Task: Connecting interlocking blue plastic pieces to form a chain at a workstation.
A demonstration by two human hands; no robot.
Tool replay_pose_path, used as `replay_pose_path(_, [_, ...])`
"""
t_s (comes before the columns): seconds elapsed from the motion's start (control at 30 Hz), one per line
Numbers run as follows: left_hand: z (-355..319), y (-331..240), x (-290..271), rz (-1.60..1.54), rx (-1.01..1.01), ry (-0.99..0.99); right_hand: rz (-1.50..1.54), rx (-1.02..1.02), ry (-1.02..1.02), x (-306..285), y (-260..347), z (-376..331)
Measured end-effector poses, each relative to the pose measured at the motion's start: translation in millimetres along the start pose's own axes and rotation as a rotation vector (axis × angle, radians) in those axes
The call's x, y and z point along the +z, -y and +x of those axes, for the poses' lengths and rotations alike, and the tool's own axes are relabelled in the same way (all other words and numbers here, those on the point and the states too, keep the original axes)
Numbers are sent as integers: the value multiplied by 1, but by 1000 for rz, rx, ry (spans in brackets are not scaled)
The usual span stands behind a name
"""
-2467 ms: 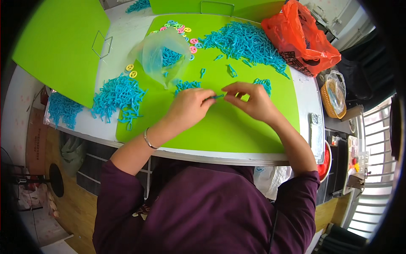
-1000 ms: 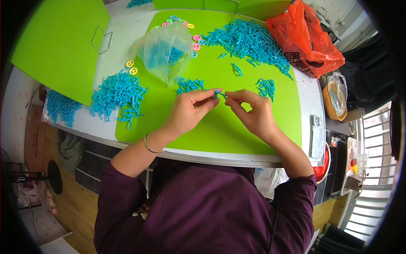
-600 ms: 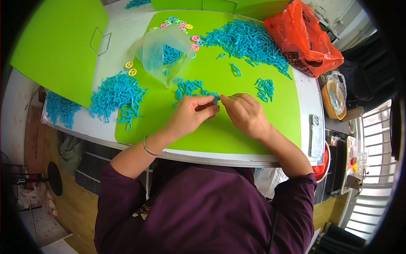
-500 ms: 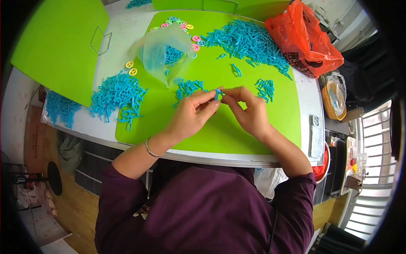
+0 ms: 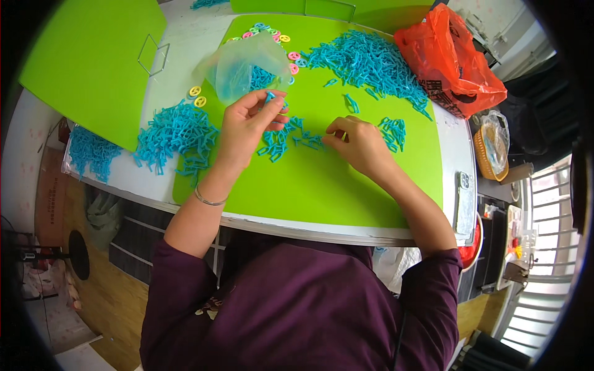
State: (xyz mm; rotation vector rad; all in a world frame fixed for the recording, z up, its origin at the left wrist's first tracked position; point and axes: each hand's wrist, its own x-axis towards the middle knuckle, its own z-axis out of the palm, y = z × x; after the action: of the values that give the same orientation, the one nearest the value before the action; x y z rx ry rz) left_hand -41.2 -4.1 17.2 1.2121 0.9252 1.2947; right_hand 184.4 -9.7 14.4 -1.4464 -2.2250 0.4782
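My left hand [image 5: 247,127] is raised near the clear plastic bag [image 5: 238,68], a small blue plastic piece [image 5: 270,96] pinched between thumb and forefinger. More blue may show among its other fingers, too small to tell. My right hand [image 5: 359,145] is low over the green board [image 5: 297,191], fingertips closed at the end of a few loose blue pieces [image 5: 306,141], seemingly gripping one. Left of these lies a small heap of blue pieces [image 5: 272,148]. Another small heap [image 5: 393,133] is beyond my right hand.
A large blue heap [image 5: 365,62] covers the far right, beside a red plastic bag [image 5: 448,62]. Other blue heaps [image 5: 173,139] lie at the left. Coloured rings [image 5: 294,55] surround the clear bag; two yellow rings [image 5: 197,96] sit left. A phone [image 5: 464,201] lies at the right edge.
My hands were together at the middle with a blue piece. They have parted: the left moved up and left toward the clear bag, while the right reached down to loose pieces.
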Motion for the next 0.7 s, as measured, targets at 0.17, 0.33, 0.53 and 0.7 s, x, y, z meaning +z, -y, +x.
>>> replay_pose_path(0.17, [-6, 0, 12, -52, -77, 93, 24, 8, 32, 9, 1, -1])
replay_pose_path(0.33, [-9, 7, 15, -11, -98, 190, 265, 173, 192, -1, 0, 0])
replay_pose_path(0.53, [-9, 18, 16, 53, -94, 267, 926, 210, 160, -24, -8, 6])
replay_pose_path(0.7, [-11, 17, 16, 139, -62, 215, 1335, 406, 219, -19, 2, 4])
